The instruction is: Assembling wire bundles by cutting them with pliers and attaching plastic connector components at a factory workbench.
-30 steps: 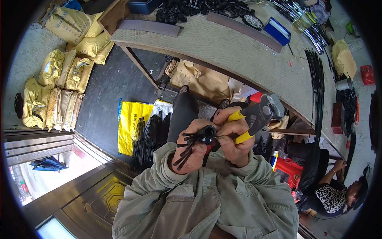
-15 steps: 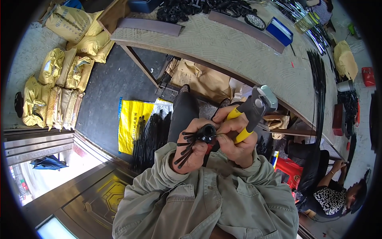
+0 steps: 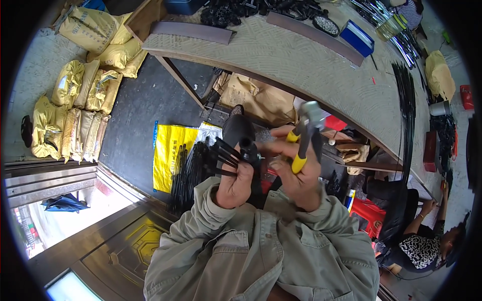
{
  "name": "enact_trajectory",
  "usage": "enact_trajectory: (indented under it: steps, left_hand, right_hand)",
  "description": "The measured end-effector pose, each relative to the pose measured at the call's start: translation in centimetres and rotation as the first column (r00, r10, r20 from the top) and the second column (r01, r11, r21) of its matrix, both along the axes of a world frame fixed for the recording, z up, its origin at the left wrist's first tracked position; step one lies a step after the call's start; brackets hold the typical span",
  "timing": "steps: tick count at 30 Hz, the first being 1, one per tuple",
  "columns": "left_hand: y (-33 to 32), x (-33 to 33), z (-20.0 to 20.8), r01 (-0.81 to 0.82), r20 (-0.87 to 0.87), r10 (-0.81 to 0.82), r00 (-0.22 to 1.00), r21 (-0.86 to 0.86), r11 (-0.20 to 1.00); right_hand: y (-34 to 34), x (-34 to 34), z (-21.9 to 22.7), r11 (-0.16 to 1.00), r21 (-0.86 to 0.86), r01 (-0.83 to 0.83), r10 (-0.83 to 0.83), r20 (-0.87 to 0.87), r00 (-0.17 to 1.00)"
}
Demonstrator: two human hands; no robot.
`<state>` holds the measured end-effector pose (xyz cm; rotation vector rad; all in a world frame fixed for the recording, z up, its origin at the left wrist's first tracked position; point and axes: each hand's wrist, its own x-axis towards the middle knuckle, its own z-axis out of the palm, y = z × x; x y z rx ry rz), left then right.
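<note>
My left hand (image 3: 235, 186) is closed around a black round hub (image 3: 246, 144) with a hole in its end. Several thin black rods (image 3: 224, 153) fan out from it to the left. Just right of the hub, my right hand (image 3: 303, 184) holds a pair of pliers (image 3: 303, 146) with yellow-and-dark handles, its metal head pointing up and away. Motion smears the right fingers and the pliers' head. Whether the right fingertips touch the hub or hold anything small beside the pliers is unclear.
A long workbench (image 3: 311, 70) stretches across in front, bearing black parts (image 3: 226, 14), a blue box (image 3: 357, 37) and long black rods (image 3: 404, 110). More rods (image 3: 187, 175) lie on a yellow sack (image 3: 168, 143) at left. Stacked sacks (image 3: 70, 83) stand farther left. A co-worker (image 3: 419, 246) sits at right.
My right hand has drawn slightly away from the hub, and the pliers have swung left and more upright. My left hand has tipped the hub up and shifted it left.
</note>
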<state>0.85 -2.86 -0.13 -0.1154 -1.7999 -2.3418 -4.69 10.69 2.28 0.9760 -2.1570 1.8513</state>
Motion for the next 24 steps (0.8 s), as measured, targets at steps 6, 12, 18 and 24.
enact_trajectory:
  steps: [6,12,18,24]
  left_hand:
    - [-1.5,-0.1,-1.4,0.058,-0.051,-0.050,0.997,0.173,0.983]
    - [0.5,0.2,-0.5,-0.021,-0.062,0.023,0.998,0.034,0.999]
    - [0.1,0.2,0.5,0.028,0.105,-0.028,0.994,0.002,1.000]
    - [0.2,0.0,0.4,0.008,0.063,-0.008,0.998,-0.008,1.000]
  right_hand:
    - [6.2,-1.5,1.8,0.754,0.626,0.198,0.154,-0.463,0.873]
    - [7.0,-1.7,3.2,0.560,0.818,0.134,0.346,-0.378,0.859]
    - [5.8,-2.7,4.8,0.564,0.756,0.332,0.310,-0.567,0.763]
    - [5.7,-2.8,6.2,0.450,0.748,0.488,0.399,-0.657,0.639]
